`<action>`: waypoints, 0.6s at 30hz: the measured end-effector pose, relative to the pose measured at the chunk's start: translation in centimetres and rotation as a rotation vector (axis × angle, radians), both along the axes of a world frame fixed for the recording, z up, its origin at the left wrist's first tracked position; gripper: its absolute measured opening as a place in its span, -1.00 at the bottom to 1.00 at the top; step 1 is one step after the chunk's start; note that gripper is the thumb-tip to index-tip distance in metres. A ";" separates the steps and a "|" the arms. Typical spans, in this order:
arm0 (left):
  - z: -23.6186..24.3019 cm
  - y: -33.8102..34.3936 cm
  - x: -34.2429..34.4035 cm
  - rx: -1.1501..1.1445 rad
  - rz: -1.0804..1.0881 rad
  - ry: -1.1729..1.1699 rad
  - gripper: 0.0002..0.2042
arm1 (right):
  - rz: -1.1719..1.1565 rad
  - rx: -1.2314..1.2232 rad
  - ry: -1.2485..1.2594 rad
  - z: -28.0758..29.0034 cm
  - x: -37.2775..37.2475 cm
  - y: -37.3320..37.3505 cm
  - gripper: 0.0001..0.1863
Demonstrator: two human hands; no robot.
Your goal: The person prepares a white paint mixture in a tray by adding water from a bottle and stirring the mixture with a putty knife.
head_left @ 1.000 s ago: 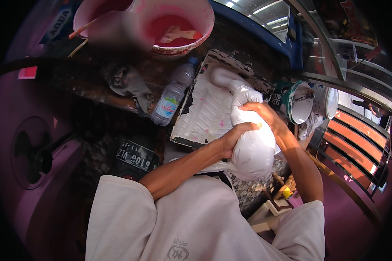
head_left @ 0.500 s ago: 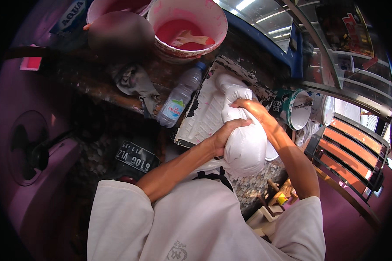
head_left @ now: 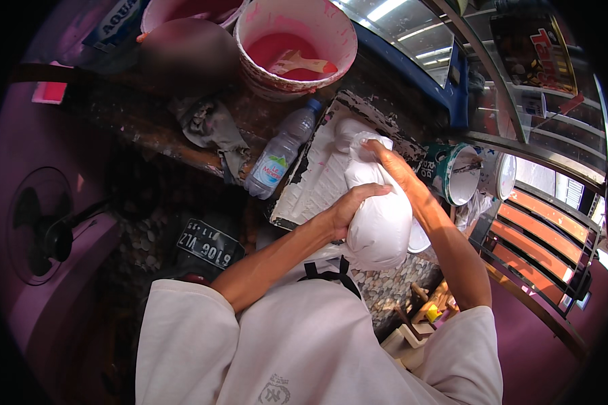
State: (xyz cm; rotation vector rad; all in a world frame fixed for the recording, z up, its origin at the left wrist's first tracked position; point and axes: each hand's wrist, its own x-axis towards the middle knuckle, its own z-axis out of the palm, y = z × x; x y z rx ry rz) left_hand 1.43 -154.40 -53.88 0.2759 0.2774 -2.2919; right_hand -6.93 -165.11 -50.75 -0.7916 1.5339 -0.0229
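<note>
A bulging white plastic bag (head_left: 382, 236) hangs between my hands, in front of the paint tray's near right part. My left hand (head_left: 355, 208) is wrapped round the bag's middle from the left, thumb across its front. Higher up, my right hand (head_left: 388, 162) grips the narrower gathered part. The white-coated paint tray (head_left: 311, 192), with dark chipped edges and a ridged bottom, lies beyond the bag. A rounded white lump (head_left: 348, 131) shows over the tray above my right hand; I cannot tell whether it belongs to the bag.
Left of the tray lies a clear plastic bottle (head_left: 277, 152) beside a stained rag (head_left: 213, 128). A bucket of pink paint (head_left: 344, 40) with a brush stands behind. Green and white tubs (head_left: 456, 175) sit at right. A fan (head_left: 47, 229) is far left, an orange slatted bench (head_left: 540, 236) far right.
My right hand has slid up the bag, toward its gathered top. The left hand keeps its hold on the middle. The view has shifted slightly.
</note>
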 end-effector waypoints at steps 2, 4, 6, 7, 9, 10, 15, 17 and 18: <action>-0.1 -0.1 -0.4 -0.009 0.001 -0.007 -0.69 | 0.032 -0.004 -0.008 -0.2 -0.1 -0.4 -0.53; -0.1 -0.4 -0.7 -0.017 0.004 -0.015 -0.67 | 0.065 -0.007 -0.016 -0.2 -0.3 -1.0 -0.51; 0.1 -0.7 -0.7 -0.006 0.024 -0.027 -0.66 | 0.197 -0.055 0.155 0.0 -0.5 -1.7 -0.53; 0.1 -0.9 -0.7 -0.005 0.026 -0.027 -0.66 | 0.198 -0.053 0.155 -0.1 -0.6 -1.9 -0.53; 0.3 -1.3 -0.6 -0.016 0.041 -0.029 -0.66 | 0.251 -0.115 0.199 -0.1 -0.8 -2.4 -0.53; 0.2 -1.4 -0.7 -0.016 0.042 -0.029 -0.66 | 0.252 -0.114 0.200 -0.4 -1.0 -2.5 -0.53; 0.3 -1.9 -1.2 -0.021 0.098 -0.004 -0.65 | 0.271 -0.152 0.228 -1.0 -1.6 -3.4 -0.51; 0.5 -2.1 -1.3 -0.024 0.109 -0.006 -0.65 | 0.304 -0.163 0.259 -1.4 -2.2 -4.0 -0.52; 0.5 -2.2 -1.4 -0.028 0.117 -0.008 -0.65 | 0.334 -0.174 0.291 -1.7 -2.5 -4.2 -0.53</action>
